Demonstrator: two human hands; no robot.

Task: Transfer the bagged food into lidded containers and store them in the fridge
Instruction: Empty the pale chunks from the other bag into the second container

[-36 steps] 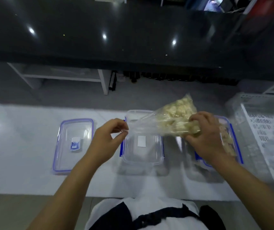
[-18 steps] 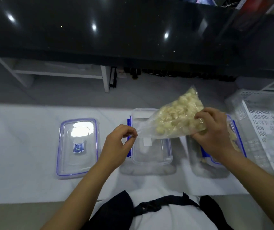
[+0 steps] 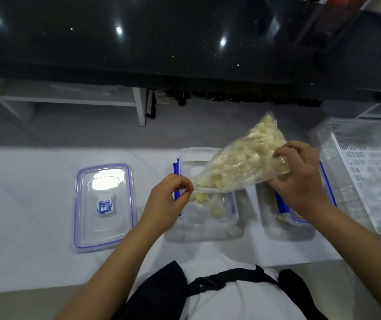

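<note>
Pouring underway: our left hand (image 3: 168, 199) pinches the bag (image 3: 238, 167) mouth, our right hand (image 3: 300, 179) grips its raised far end; few pieces lie in the middle container (image 3: 208, 218). Lid (image 3: 104, 204) at left, fridge step remains.

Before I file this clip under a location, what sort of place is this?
Probably a kitchen or food-prep counter: a white counter holds clear snap-lock containers and a lid, a white basket sits to the right, and a bag of pale food pieces is being emptied.

White counter (image 3: 30, 204), lid (image 3: 103, 205), two clear containers (image 3: 210, 218), white basket (image 3: 369, 181)
</note>
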